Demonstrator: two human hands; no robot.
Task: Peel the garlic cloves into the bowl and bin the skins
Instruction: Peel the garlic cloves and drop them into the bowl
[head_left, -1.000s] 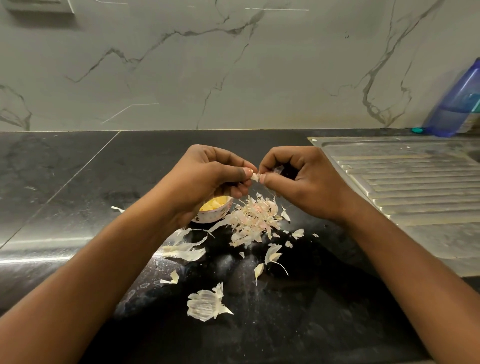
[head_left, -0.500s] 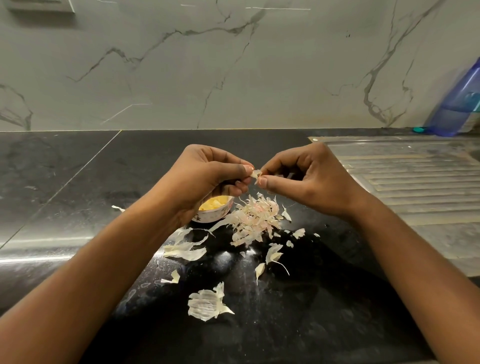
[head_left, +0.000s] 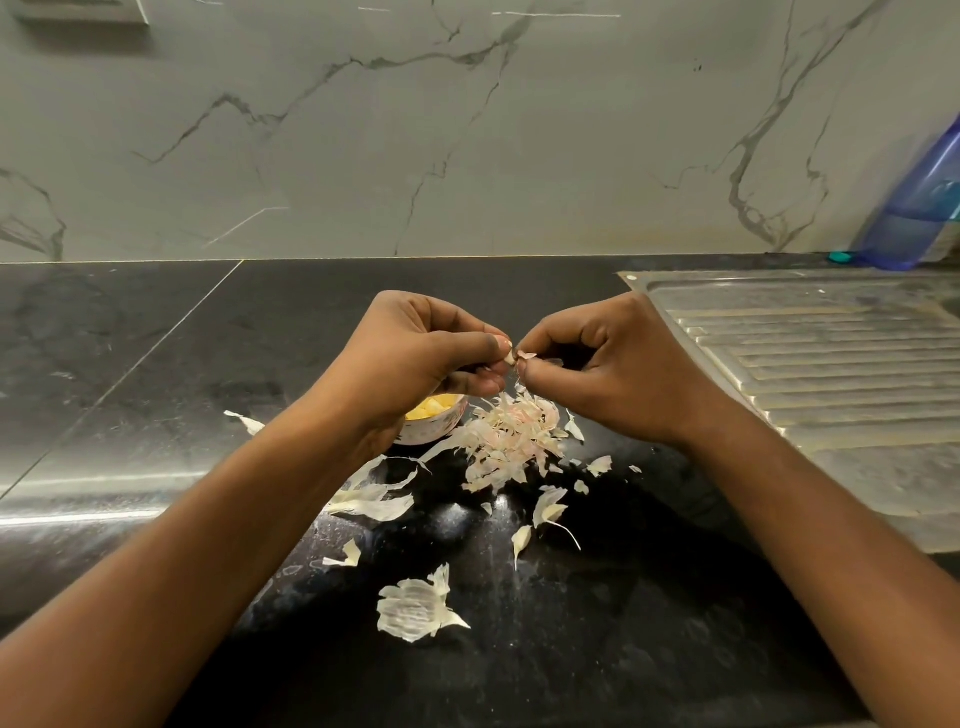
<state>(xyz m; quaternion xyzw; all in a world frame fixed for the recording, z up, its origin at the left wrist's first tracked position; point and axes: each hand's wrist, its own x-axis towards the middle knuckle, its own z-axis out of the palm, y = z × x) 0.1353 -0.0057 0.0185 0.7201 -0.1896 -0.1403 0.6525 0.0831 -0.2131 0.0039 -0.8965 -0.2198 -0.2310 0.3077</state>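
Note:
My left hand (head_left: 415, 358) and my right hand (head_left: 602, 369) meet above the black counter, both pinching one small garlic clove (head_left: 511, 357) between their fingertips. My right thumb and forefinger grip a flap of its skin. Below my left hand sits a small white bowl (head_left: 436, 428) with yellow peeled cloves (head_left: 431, 408) inside, mostly hidden by my wrist. A heap of pale pinkish skins (head_left: 511, 441) lies just right of the bowl, under my hands. More skins are scattered toward me, the largest piece (head_left: 413, 608) nearest.
A ribbed steel sink drainboard (head_left: 810, 364) takes up the right side of the black counter (head_left: 156, 374). A blue plastic bottle (head_left: 919, 208) leans against the marble wall at the far right. No bin is in view.
My hands have stayed together on the clove, with small finger shifts; my right hand's grip has turned slightly as it works at the skin. The skins on the counter lie as before.

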